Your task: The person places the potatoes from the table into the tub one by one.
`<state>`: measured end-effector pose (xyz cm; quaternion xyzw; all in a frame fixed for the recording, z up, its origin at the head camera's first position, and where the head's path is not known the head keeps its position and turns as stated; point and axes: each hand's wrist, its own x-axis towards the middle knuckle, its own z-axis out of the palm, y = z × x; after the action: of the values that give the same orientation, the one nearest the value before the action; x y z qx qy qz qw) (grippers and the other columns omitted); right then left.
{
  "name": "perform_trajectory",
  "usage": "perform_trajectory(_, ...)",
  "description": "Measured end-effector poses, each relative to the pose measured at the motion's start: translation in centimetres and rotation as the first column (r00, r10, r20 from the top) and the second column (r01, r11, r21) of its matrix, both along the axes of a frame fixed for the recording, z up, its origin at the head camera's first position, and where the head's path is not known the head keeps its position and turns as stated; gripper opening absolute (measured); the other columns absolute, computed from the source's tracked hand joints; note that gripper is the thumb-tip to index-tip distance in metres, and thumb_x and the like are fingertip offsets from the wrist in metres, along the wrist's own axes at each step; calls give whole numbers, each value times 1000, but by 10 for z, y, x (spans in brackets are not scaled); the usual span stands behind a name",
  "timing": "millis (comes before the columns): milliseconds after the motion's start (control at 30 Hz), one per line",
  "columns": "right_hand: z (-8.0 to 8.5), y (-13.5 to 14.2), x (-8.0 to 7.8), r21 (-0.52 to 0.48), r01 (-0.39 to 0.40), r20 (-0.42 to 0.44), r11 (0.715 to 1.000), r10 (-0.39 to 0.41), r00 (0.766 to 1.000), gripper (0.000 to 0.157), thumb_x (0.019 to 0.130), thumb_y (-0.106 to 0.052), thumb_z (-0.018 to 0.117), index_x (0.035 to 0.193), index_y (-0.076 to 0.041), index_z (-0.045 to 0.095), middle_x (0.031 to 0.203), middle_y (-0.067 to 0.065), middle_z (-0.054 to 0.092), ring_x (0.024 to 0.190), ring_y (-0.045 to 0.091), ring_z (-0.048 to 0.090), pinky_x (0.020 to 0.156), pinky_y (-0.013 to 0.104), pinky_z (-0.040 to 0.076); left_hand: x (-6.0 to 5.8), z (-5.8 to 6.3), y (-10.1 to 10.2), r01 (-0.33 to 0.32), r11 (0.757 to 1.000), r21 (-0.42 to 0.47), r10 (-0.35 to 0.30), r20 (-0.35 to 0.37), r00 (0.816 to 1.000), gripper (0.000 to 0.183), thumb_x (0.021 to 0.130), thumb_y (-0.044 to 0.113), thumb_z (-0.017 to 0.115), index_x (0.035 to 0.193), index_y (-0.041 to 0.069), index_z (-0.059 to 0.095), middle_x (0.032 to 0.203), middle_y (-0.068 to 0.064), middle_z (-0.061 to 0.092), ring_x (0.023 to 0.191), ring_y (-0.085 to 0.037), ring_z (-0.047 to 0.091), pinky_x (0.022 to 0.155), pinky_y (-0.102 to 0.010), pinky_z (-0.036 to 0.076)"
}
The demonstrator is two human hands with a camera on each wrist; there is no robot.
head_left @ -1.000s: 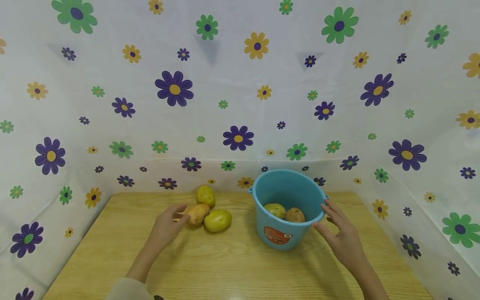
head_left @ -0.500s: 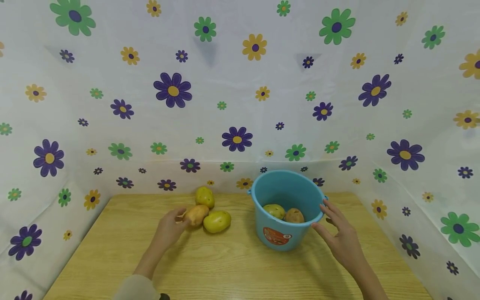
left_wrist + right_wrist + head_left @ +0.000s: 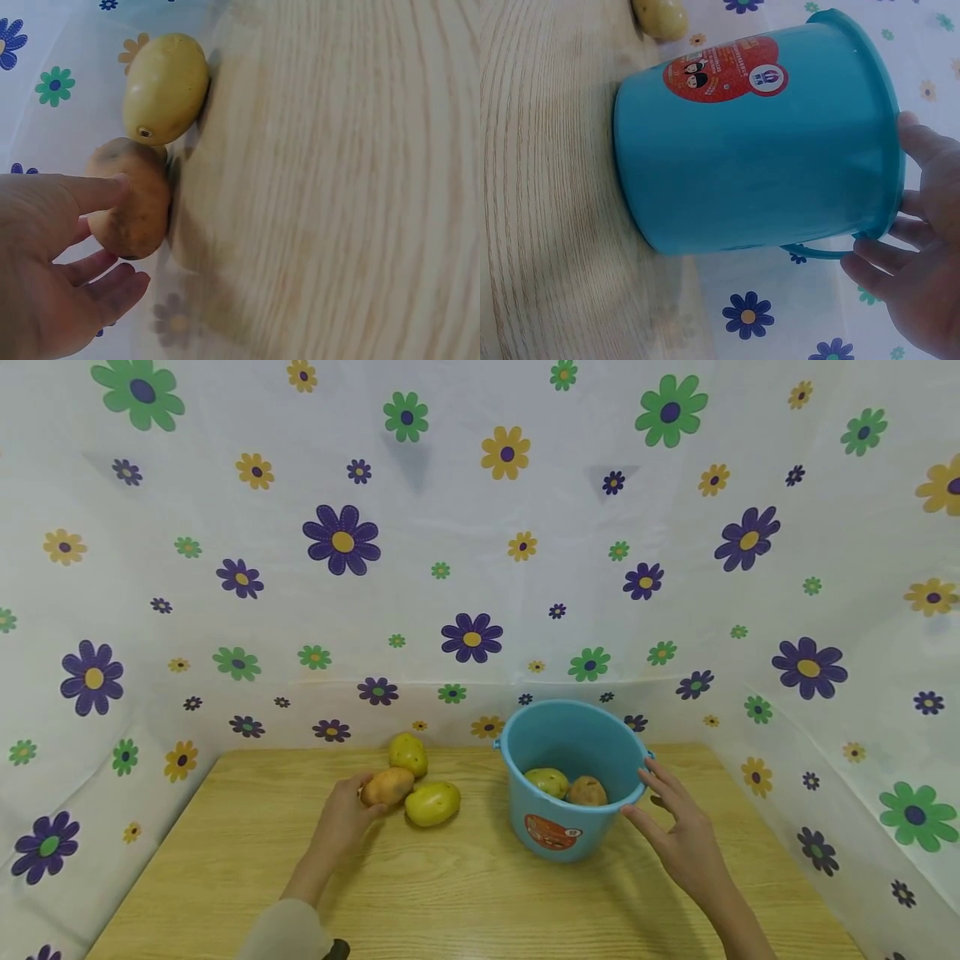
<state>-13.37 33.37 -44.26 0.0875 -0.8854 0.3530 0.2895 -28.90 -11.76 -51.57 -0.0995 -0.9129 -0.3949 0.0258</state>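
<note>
My left hand point(image 3: 347, 818) holds a brown potato point(image 3: 388, 786) between thumb and fingers. In the left wrist view the thumb lies across this potato point(image 3: 135, 199), and the other fingers curve in beneath it. Two yellow-green potatoes sit close by: one behind point(image 3: 408, 755), one to the right point(image 3: 432, 803). On the right stands a light blue bucket point(image 3: 562, 822) with a red label. Inside it lie a greenish potato point(image 3: 547, 782) and a brown potato point(image 3: 587, 792). My right hand point(image 3: 686, 843) touches the bucket's rim from outside, fingers extended and spread.
Everything rests on a wood-grain table point(image 3: 450, 893). White flower-printed sheeting point(image 3: 420, 602) rises along its back and sides. The bucket's thin blue handle point(image 3: 817, 253) hangs down its far side, near the right fingertips.
My left hand has moved slightly forward and right and closed around the brown potato, which has shifted and turned a little. The right hand and the bucket stay put.
</note>
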Motion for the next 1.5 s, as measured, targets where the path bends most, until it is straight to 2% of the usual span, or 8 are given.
perform_trajectory(167, 1, -2, 0, -5, -16, -26, 1000, 16, 1000, 60, 87, -3, 82, 141, 7, 57, 155, 22, 47, 131, 46, 50, 95, 1, 38, -2, -4, 1, -33, 999, 14, 32, 8, 999, 64, 93, 8, 76, 146, -11, 45, 142, -35, 48, 134, -51, 45, 115, -63, 35)
perform_trajectory(333, 0, -2, 0, -5, -25, -37, 1000, 25, 999, 60, 87, -2, 82, 140, 8, 58, 154, 22, 48, 131, 46, 50, 95, 2, 39, -3, -9, 0, -56, 997, 57, 54, 35, 998, 66, 95, 10, 73, 151, -6, 41, 149, -32, 43, 139, -50, 40, 118, -62, 30)
perform_trajectory(633, 1, -3, 0, -13, -35, -36, 999, 34, 999, 59, 87, -1, 81, 140, 8, 58, 154, 23, 47, 131, 48, 50, 95, 2, 40, -3, -12, -1, -54, 995, 84, 53, 24, 998, 67, 97, 13, 74, 151, -7, 40, 152, -33, 41, 142, -50, 37, 118, -62, 29)
perform_trajectory(833, 0, -3, 0, -13, -37, -36, 999, 37, 999, 59, 87, -1, 81, 140, 8, 57, 154, 23, 47, 130, 49, 50, 95, 2, 39, -2, -13, -4, -56, 991, 125, 52, 39, 998, 66, 97, 19, 74, 149, -6, 42, 149, -31, 47, 138, -47, 45, 115, -60, 36)
perform_trajectory(1000, 1, -2, -1, -18, -37, -26, 999, 36, 999, 59, 88, -2, 80, 141, 9, 56, 155, 24, 46, 131, 49, 49, 95, 2, 39, 1, -10, -5, -60, 990, 129, 56, 36, 998, 64, 97, 25, 74, 146, -7, 46, 141, -29, 54, 125, -40, 56, 105, -56, 47)
perform_trajectory(1133, 0, -2, -1, -19, -34, -24, 999, 33, 999, 59, 89, -2, 80, 141, 9, 56, 155, 24, 46, 130, 47, 49, 95, 2, 40, 3, -7, -6, -60, 989, 132, 56, 32, 998, 64, 97, 25, 75, 145, -7, 47, 135, -28, 58, 114, -36, 61, 98, -52, 52)
perform_trajectory(1267, 0, -2, 0, -12, -26, -25, 1000, 25, 999, 59, 89, -3, 80, 141, 8, 56, 155, 23, 46, 133, 42, 49, 95, 3, 41, 5, -3, -8, -68, 987, 144, 61, 51, 997, 67, 97, 28, 76, 147, -5, 47, 137, -28, 58, 116, -36, 61, 98, -51, 53)
perform_trajectory(1500, 1, -4, 2, -7, -24, -32, 1000, 24, 999, 58, 89, -1, 80, 141, 10, 56, 155, 23, 46, 137, 6, 45, 95, 3, 41, 14, 6, -11, -60, 987, 146, 53, 50, 997, 67, 96, 30, 76, 146, -5, 48, 136, -30, 59, 117, -40, 63, 95, -49, 57)
